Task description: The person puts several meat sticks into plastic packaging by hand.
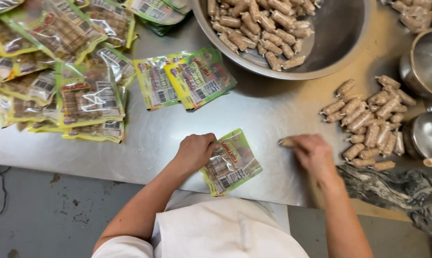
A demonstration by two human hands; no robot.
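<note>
The left hand (pixel 194 152) presses down on a clear plastic pouch with green and yellow edges (pixel 231 162), its grip closed on the pouch's upper left end. The pouch lies tilted on the brushed steel bench (pixel 254 117) near the front edge, between the 2 hands, and already shows brown pieces inside. The right hand (pixel 314 154) is blurred; its grip pinches 1 small tan wrapped candy roll (pixel 287 142) just right of the pouch's mouth.

Just right of that hand lies a loose heap of the same tan wrapped rolls (pixel 371 122) on the bench. A large round steel bowl (pixel 340 38) holding many more rolls sits at the far side, above the hands. To the left, well apart from the left hand, a broad pile of filled pouches (pixel 68 71) covers the bench, and 2 more filled pouches (pixel 185 81) lie overlapping nearer the centre. 2 round steel containers (pixel 423 100) stand at the right edge. A crumpled grey patterned cloth (pixel 392 188) lies beside the right forearm. The person wears a white apron (pixel 225 229).
</note>
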